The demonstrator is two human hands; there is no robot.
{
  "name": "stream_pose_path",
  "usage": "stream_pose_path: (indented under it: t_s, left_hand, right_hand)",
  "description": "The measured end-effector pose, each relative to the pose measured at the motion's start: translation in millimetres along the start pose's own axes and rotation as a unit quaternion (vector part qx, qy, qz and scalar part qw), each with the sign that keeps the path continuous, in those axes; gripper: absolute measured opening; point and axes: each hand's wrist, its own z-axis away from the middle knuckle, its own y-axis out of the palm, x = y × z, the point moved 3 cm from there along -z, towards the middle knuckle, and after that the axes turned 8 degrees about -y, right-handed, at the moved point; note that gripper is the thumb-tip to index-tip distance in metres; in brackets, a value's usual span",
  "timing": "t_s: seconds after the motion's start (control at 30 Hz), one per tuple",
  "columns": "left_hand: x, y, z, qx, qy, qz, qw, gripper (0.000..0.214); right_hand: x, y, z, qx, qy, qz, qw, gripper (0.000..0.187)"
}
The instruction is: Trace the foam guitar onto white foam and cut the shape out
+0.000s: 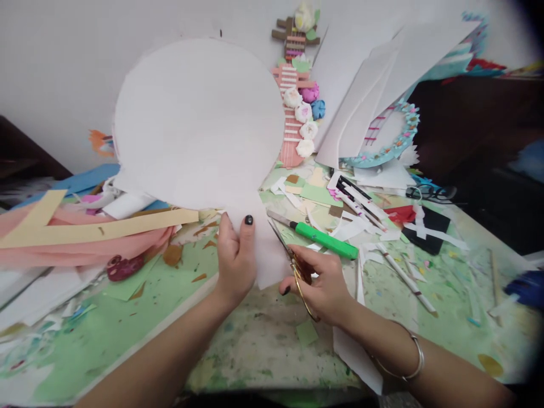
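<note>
My left hand [234, 258] pinches the lower stem of a large round white paper cutout [198, 122] and holds it upright above the table, thumb on the front. My right hand [323, 286] grips gold-handled scissors [297, 269], fingers through the loops. The blades point up and left at the paper's lower right edge, just below the circle. A bangle sits on my right wrist.
A green utility knife [325, 239] lies right of the scissors. Paper strips and scraps cover the green-stained table [255, 340]. Peach and tan paper [80, 235] lies at left, white sheets [374, 85] and paper-flower crafts [300, 113] lean on the wall.
</note>
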Motion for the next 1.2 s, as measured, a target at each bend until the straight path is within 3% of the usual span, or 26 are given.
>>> stream_pose_path:
  t_s: [0.27, 0.43, 0.57, 0.63, 0.83, 0.93, 1.03, 1.2]
  left_hand:
    - [3.4, -2.4, 1.1, -0.021, -0.023, -0.016, 0.999, 0.022]
    - [4.4, -0.5, -0.2, 0.017, -0.08, 0.063, 0.995, 0.026]
    - [-0.8, 3.5, -4.3, 0.079, -0.22, 0.19, 0.954, 0.032]
    - [-4.7, 3.3, -8.6, 0.089, -0.252, 0.229, 0.936, 0.033]
    - [0.9, -1.9, -19.2, 0.115, -0.37, 0.314, 0.867, 0.029]
    - [4.8, -4.3, -21.4, 0.159, -0.396, 0.333, 0.841, 0.04]
    - [4.7, -4.3, -22.1, 0.184, -0.379, 0.318, 0.849, 0.041]
    - [1.7, 1.0, -19.9, 0.131, -0.352, 0.29, 0.88, 0.036]
  right_hand:
    - [-2.0, 1.2, -1.5, 0.015, 0.045, 0.003, 0.999, 0.018]
    - [-6.6, -2.3, -1.9, -0.001, 0.099, -0.036, 0.994, 0.014]
    - [-13.4, -8.1, -4.1, -0.05, 0.182, -0.105, 0.976, 0.033]
    - [-16.6, -10.1, -5.4, -0.065, 0.198, -0.125, 0.97, 0.038]
    - [-17.3, -12.0, -4.8, -0.078, 0.169, -0.13, 0.974, 0.043]
    - [-14.2, -12.3, -3.2, -0.074, 0.144, -0.112, 0.98, 0.044]
    - [-15.3, -12.0, -1.7, -0.066, 0.142, -0.118, 0.981, 0.045]
    - [-12.1, -7.0, -0.6, 0.023, 0.097, -0.095, 0.99, 0.047]
